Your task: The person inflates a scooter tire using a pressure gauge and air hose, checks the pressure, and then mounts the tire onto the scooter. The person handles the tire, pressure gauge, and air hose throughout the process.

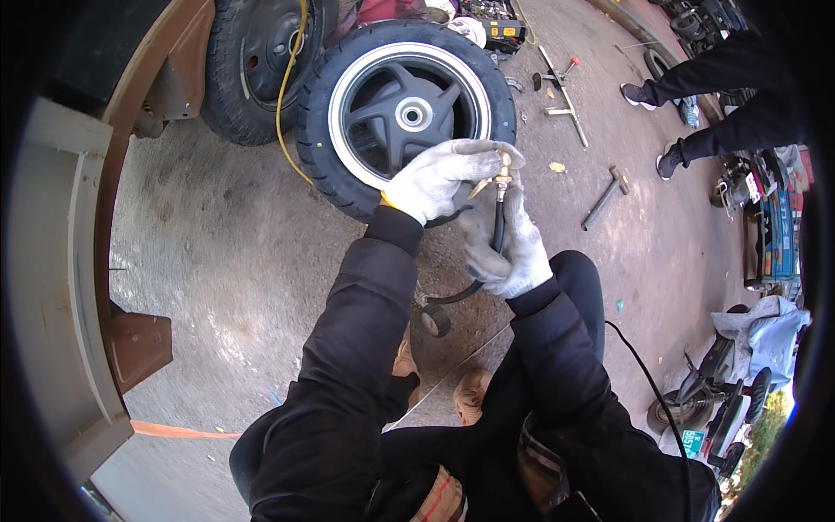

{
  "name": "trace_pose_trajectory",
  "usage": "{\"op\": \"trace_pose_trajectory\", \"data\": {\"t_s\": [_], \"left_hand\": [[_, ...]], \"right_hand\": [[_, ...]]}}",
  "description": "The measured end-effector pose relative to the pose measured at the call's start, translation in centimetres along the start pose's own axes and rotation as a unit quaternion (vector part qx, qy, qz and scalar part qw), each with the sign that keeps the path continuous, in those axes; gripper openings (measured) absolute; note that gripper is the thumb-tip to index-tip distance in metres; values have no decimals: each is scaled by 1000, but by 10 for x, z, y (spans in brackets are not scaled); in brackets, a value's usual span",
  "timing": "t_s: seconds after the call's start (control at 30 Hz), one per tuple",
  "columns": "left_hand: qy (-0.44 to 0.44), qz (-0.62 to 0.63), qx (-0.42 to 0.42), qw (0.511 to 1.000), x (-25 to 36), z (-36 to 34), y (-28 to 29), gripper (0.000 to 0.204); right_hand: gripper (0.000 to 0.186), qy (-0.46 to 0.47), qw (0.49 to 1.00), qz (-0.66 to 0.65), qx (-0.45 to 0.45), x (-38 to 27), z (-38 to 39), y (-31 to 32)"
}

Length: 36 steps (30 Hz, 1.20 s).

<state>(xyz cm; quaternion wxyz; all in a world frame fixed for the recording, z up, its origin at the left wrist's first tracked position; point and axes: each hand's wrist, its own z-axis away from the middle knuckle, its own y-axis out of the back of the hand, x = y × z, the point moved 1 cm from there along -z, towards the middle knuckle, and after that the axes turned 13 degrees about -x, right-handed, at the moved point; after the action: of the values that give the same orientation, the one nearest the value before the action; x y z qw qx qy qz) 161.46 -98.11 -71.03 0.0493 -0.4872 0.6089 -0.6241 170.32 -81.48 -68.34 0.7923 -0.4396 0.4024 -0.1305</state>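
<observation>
White gloves cover both of my hands, which are raised in front of the near right edge of a wheel with a black tire point(318, 148) and a dark spoked rim. A brass air chuck point(503, 178) stands upright at the end of a black hose point(499, 224). My left hand point(439, 178) has its fingers closed round the chuck's upper end. Lower down, my right hand point(520, 248) grips the hose, its fingers bent and partly smeared. From there the hose curves down to a round, dark gauge-like piece point(436, 320) near my feet.
Behind the tire stands another wheel point(261, 65), with a yellow hose point(285, 96) hanging between them. A hammer point(606, 198) and a T-shaped metal tool point(565, 100) lie on the ground to the right. Another person's legs point(713, 104) are at the upper right, a parked motorcycle point(709, 404) below.
</observation>
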Motion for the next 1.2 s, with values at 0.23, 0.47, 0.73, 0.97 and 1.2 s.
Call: {"op": "trace_pose_trajectory", "data": {"t_s": [0.23, 0.47, 0.73, 0.97, 1.2], "left_hand": [[-83, -5, -21, 996, -27, -64, -19, 43], [-195, 61, 525, 826, -69, -44, -2, 30], [-272, -8, 585, 764, -99, -3, 9, 50], [0, 69, 455, 888, -52, 14, 43, 44], [-21, 101, 457, 883, -37, 12, 70, 45]], "right_hand": [[54, 143, 989, 36, -20, -55, 32, 8], [23, 86, 931, 331, 129, -98, 52, 17], [20, -15, 837, 539, 95, -123, 17, 53], [28, -69, 740, 668, 39, -119, -29, 23], [34, -102, 674, 732, 5, -121, -78, 36]]}}
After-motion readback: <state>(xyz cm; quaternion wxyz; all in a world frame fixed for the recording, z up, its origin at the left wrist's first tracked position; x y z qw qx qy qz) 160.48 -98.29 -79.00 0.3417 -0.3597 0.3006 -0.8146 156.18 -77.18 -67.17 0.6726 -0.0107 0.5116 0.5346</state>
